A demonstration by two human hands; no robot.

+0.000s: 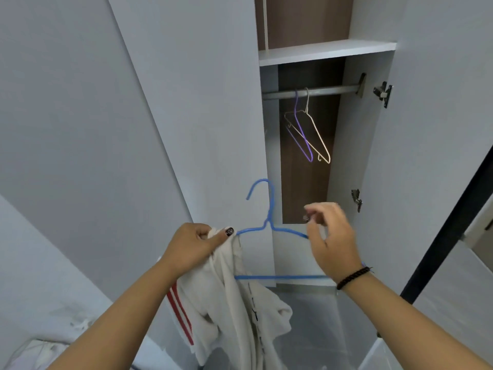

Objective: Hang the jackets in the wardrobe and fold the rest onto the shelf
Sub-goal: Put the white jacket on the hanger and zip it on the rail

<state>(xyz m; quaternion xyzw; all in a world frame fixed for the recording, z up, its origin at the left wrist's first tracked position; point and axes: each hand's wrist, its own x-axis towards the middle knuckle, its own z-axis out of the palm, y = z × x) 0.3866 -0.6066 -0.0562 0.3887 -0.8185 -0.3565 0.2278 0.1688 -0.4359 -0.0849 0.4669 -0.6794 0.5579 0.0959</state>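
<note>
Here we see the left hand (193,245) gripping a white jacket (229,303) with curled fingers, the thumb pressed flat on the cloth just at the left shoulder end of a blue hanger (269,228). We take this hanger as our landmark. The jacket hangs down from that left end, below the hanger's bottom bar, and it shows red stripes on the side toward the left forearm. At the right shoulder end of the hanger is the right hand (330,236); its fingers are loosely bent and somewhat blurred, and we cannot tell if they pinch the wire or only come close to it. A dark bead bracelet (353,277) sits on the right wrist, beside the right end of the bottom bar. Behind and above the hanger's hook stands the open wardrobe (306,182), with a metal rail (312,92) high above the hanger. On this rail hang a purple hanger (302,134) and a white hanger (318,137), close together. Above the rail is a white shelf (325,52).
</note>
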